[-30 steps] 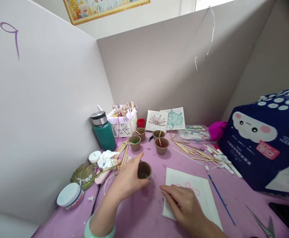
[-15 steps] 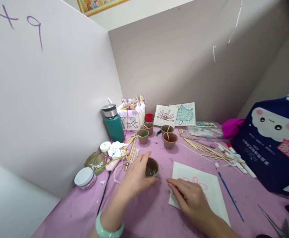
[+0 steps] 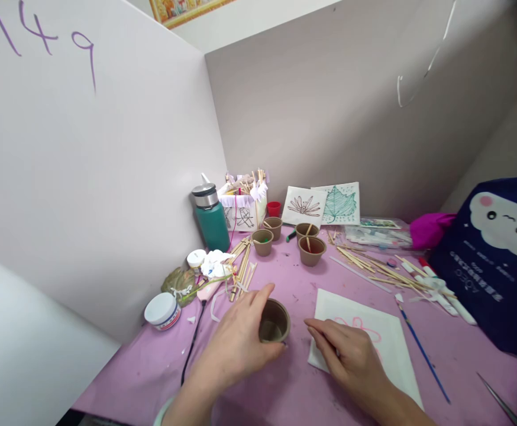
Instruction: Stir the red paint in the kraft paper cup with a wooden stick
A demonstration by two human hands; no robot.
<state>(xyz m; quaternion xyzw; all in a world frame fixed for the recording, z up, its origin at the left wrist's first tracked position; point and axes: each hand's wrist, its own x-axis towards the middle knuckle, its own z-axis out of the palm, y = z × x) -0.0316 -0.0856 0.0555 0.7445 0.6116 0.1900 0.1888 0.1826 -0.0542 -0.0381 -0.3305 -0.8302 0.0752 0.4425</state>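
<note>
My left hand [image 3: 245, 337] is wrapped round the side of a small brown cup [image 3: 275, 322]. The cup's open mouth faces me, and its inside looks brown and bare. Just to the right, my right hand [image 3: 351, 355] is closed in a pinch, thumb against forefinger. Whatever lies between those fingertips, if anything, is too small to make out. Beneath that hand lies a white square sheet [image 3: 394, 343] with a pink flower-like outline [image 3: 365, 331], partly covered by the hand.
Brown cups with sticks, one of them [image 3: 312, 251] with reddish contents, stand farther back. A green bottle [image 3: 213, 222], a white tub [image 3: 162, 312] and wooden sticks [image 3: 243, 272] are on the left. A blue brush [image 3: 422, 349], scissors [image 3: 498, 397] and a dark blue bag [image 3: 484, 272] are on the right.
The brown cup has come nearer to me with my left hand. My right hand stays pinched over the sheet. The whole view has shifted slightly.
</note>
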